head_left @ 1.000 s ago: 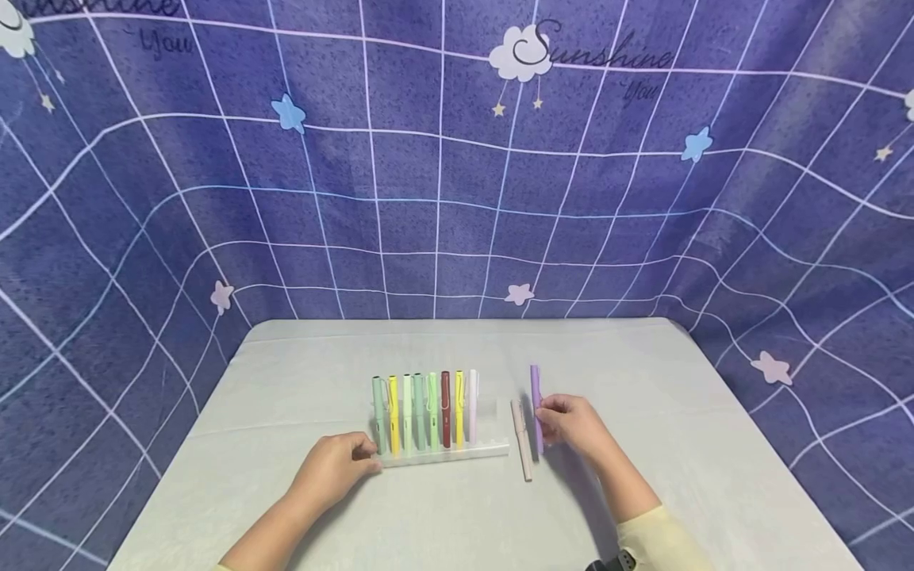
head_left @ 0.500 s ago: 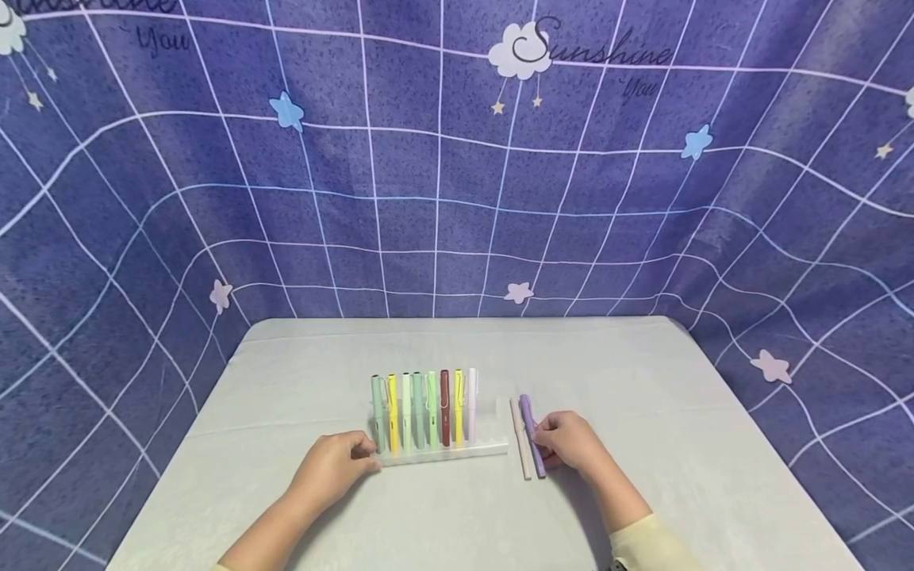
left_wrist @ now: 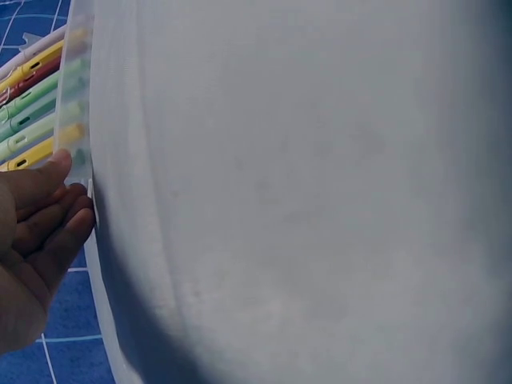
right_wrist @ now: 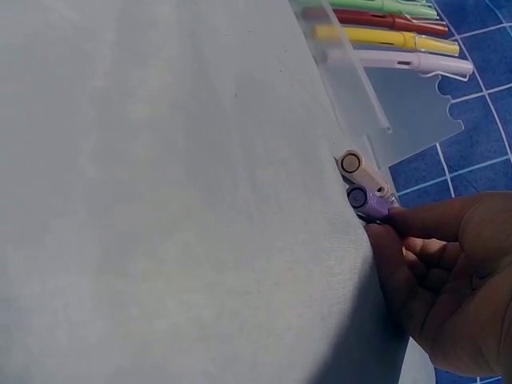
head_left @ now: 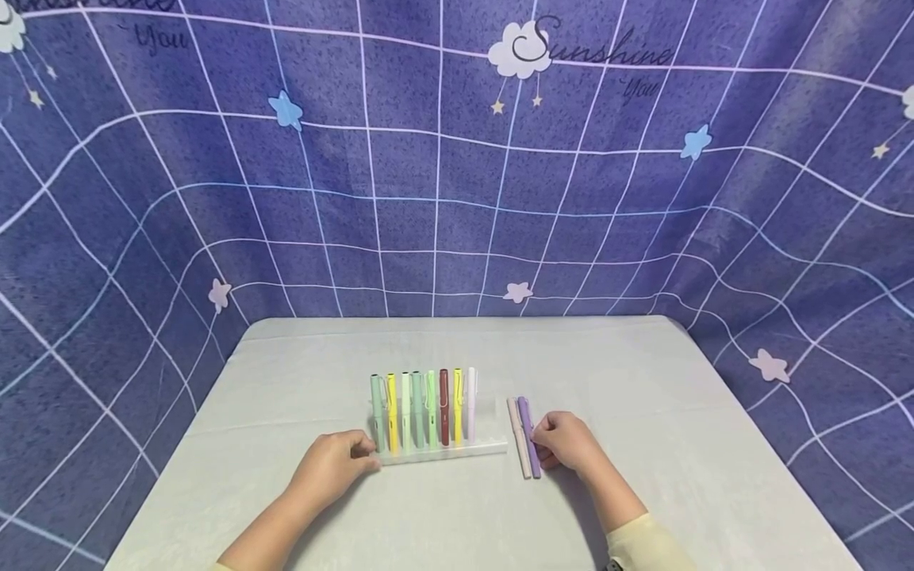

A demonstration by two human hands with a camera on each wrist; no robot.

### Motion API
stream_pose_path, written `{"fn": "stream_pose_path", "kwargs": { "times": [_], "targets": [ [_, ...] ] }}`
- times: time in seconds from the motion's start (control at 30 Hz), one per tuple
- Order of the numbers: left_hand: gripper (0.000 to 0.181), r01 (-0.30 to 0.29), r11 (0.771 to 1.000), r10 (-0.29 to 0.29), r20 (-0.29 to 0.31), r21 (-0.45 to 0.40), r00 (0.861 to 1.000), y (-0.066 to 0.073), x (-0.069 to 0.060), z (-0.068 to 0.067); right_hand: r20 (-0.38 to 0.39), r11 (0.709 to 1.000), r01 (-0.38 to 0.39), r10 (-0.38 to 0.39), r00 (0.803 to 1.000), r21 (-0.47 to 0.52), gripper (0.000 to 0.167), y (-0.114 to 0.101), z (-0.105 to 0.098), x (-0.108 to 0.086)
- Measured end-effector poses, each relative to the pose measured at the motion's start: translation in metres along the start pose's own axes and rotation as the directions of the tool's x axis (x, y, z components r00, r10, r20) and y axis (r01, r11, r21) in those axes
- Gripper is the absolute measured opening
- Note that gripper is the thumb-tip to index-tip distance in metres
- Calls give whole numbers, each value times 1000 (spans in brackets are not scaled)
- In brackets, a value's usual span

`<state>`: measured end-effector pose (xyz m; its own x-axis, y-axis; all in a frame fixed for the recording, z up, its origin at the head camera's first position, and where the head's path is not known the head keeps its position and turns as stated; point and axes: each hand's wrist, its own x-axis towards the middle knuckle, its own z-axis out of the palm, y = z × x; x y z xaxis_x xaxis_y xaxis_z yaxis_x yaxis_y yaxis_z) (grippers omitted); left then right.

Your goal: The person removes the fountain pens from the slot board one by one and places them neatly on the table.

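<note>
A clear rack (head_left: 457,454) holds a row of upright pens, among them a dark red pen (head_left: 444,408) and a pale lilac pen (head_left: 472,404) at its right. My left hand (head_left: 334,469) grips the rack's left end between thumb and fingers; the left wrist view shows the thumb on the rack's edge (left_wrist: 74,96). To the rack's right, a beige pen (head_left: 519,438) and a purple pen (head_left: 529,438) lie side by side on the table. My right hand (head_left: 571,444) pinches the purple pen (right_wrist: 374,203) from its right side.
The pale table (head_left: 400,523) has a raised-looking back edge against a blue curtain (head_left: 400,174) with grid lines, stars and clouds. The curtain also runs along both sides. A dark band shows at the right sleeve (head_left: 643,543).
The purple pen has come down and leftward from a near-upright slant and now lies against the beige pen. My right hand moved slightly with it, while the left hand stayed at the rack.
</note>
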<state>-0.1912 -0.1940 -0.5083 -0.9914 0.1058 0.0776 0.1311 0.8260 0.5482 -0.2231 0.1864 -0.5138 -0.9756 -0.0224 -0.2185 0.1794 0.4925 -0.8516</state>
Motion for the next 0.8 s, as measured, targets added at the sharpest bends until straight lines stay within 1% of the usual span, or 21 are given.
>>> {"fn": "stream_pose_path", "kwargs": {
  "times": [0.1, 0.2, 0.3, 0.37, 0.4, 0.47, 0.53, 0.6, 0.63, 0.7, 0.8],
  "targets": [
    [20, -1, 1000, 1, -4, 7, 1000, 0, 0, -1, 17, 1000, 0, 0, 1000, -7, 12, -2, -1, 1],
    [20, -2, 1000, 3, -3, 12, 1000, 0, 0, -1, 10, 999, 4, -4, 1000, -45, 15, -5, -6, 2],
    [20, -1, 1000, 1, 0, 13, 1000, -1, 0, 0, -9, 995, 40, -41, 999, -87, 19, -12, -13, 4],
    [19, 1, 1000, -1, -1, 11, 1000, -2, 1, 0, -12, 990, 93, -95, 995, -101, 19, -18, -16, 7],
    [19, 3, 1000, -3, -1, 12, 1000, -2, 1, 1, 2, 988, 123, -123, 992, -92, 19, -22, -17, 8],
    [19, 3, 1000, -3, -1, 12, 1000, -2, 0, 1, 52, 985, 174, -173, 984, -21, 19, -30, -17, 9],
    [19, 4, 1000, -4, 0, 14, 1000, -3, 0, 1, 109, 974, 220, -224, 968, 43, 26, -37, -14, 9],
    [19, 2, 1000, -2, 0, 13, 1000, -3, 0, 1, 159, 966, 238, -252, 954, 104, 33, -44, -8, 9],
    [19, 0, 1000, 0, 0, 11, 1000, -2, 0, 1, 177, 961, 248, -267, 947, 120, 35, -47, -5, 9],
    [18, 1, 1000, -1, -1, 9, 1000, -2, 1, 1, 194, 958, 259, -278, 941, 119, 38, -50, 3, 9],
    [18, -2, 1000, 2, -1, 6, 1000, -3, 1, 1, 197, 959, 258, -277, 940, 118, 38, -50, 15, 12]
  ]
}}
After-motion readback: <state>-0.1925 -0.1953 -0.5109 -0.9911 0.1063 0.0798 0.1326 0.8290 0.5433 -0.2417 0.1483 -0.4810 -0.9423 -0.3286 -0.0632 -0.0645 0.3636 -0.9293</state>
